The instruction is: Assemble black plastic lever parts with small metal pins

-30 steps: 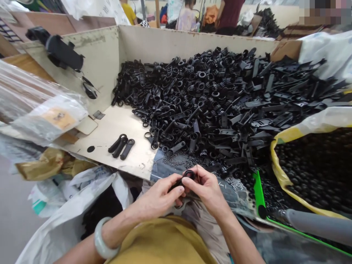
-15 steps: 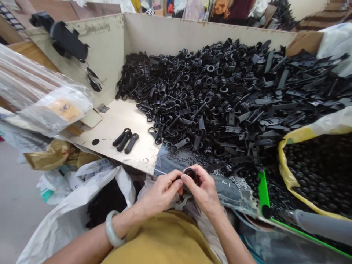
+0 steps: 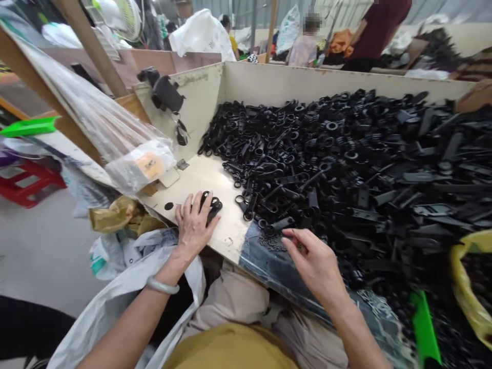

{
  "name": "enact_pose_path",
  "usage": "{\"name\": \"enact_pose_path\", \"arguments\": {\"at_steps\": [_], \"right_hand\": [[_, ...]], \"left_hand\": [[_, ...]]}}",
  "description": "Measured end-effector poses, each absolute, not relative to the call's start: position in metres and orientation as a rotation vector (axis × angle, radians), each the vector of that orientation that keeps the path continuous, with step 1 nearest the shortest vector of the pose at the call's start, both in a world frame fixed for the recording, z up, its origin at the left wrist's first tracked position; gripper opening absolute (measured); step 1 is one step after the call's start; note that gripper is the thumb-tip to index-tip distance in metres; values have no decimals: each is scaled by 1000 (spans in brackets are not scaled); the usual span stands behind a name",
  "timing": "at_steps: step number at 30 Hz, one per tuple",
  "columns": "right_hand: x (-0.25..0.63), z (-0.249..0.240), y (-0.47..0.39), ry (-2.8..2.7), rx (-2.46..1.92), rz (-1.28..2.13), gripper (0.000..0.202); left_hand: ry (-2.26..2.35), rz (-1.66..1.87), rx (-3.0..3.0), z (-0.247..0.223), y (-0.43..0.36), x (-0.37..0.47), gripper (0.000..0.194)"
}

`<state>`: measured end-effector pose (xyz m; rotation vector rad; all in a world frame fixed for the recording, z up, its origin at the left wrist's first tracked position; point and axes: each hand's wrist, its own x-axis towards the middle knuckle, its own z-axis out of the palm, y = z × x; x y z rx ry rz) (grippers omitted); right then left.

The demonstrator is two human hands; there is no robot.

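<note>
My left hand [image 3: 196, 220] lies with spread fingers over a small group of black plastic parts with ring ends [image 3: 216, 203] on the pale board. Its fingers cover most of them, and it grips none that I can see. My right hand [image 3: 313, 256] hovers at the edge of the dark work surface [image 3: 265, 261], thumb and forefinger tips drawn close together in a pinch. Whether something small sits between them is hidden. Just left of those fingertips is a scatter of tiny metal pieces [image 3: 272, 241].
A big heap of black plastic parts [image 3: 292, 154] fills the walled bin [image 3: 269, 79]. Small silver pins [image 3: 378, 302] lie at the front right, by a green strip [image 3: 425, 328] and a yellow-rimmed sack [image 3: 461, 287]. A white sack [image 3: 111, 318] hangs open below left. Other people are beyond.
My hands have parted. The left moved from my lap to the black parts on the board; the right shifted to the tiny metal pieces. The ring-shaped part they held is out of sight. The view turned left.
</note>
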<state>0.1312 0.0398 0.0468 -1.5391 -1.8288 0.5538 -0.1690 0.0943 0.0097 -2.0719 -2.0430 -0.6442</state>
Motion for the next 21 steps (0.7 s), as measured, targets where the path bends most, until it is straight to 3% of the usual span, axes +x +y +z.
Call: {"name": "enact_pose_path", "arguments": {"at_steps": [3, 6, 9, 14, 16, 19, 21], "right_hand": [[124, 52, 63, -2125, -1645, 386, 28], [115, 56, 79, -2438, -1783, 167, 35], [117, 57, 87, -2538, -1785, 87, 30], [139, 59, 67, -2386, -1631, 49, 27], [139, 60, 44, -2130, -1485, 159, 23], [123, 57, 4, -1768, -1389, 615, 16], [111, 50, -20, -1573, -1400, 877, 20]], "left_hand": [[-2010, -547, -2121, 3, 102, -172, 52], [-1965, -650, -2045, 7, 103, -169, 55], [-1836, -955, -2025, 15, 90, -155, 55], [-1723, -1527, -2431, 26, 42, -110, 35], [-1831, -1675, -2694, 28, 25, -92, 38], [-2010, -1900, -3095, 26, 9, -67, 46], [-2178, -2083, -3221, 25, 4, -54, 42]]}}
